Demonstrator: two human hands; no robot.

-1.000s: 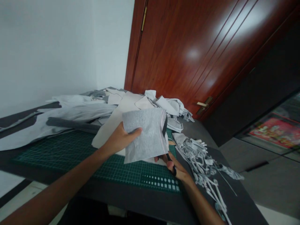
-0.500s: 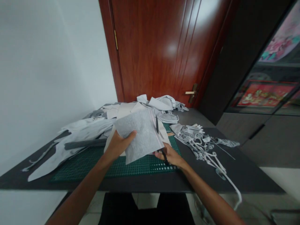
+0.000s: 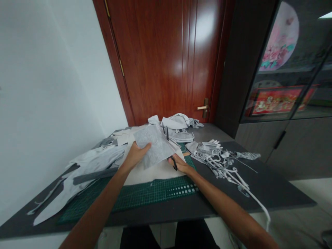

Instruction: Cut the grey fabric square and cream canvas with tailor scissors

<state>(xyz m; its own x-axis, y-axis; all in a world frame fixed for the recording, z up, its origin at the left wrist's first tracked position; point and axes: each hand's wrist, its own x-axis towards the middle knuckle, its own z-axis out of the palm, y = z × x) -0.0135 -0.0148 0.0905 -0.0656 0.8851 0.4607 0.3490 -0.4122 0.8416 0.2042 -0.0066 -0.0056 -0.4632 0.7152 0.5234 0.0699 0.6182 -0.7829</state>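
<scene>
My left hand (image 3: 138, 154) grips the left edge of a light grey fabric piece (image 3: 158, 147), thumb on top. The piece is lifted and tilted above a cream sheet (image 3: 145, 176). My right hand (image 3: 179, 163) is closed round the handles of black scissors (image 3: 167, 134). Their blades point away from me, parted, at the right edge of the fabric. Whether the blades are touching the cloth is hard to tell. Under the cream sheet lies a green cutting mat (image 3: 145, 193).
White and grey cloth pieces (image 3: 95, 162) lie at the left, with more folded cloth (image 3: 176, 122) at the back. Tangled grey strips and cords (image 3: 218, 159) lie at the right, one white cord hanging over the edge. A wooden door (image 3: 160, 62) stands behind the dark table (image 3: 259, 186).
The fabric piece has tipped flatter, and my hands have moved slightly with it. The scissor blades have spread apart. My view has shifted a little to the right and up.
</scene>
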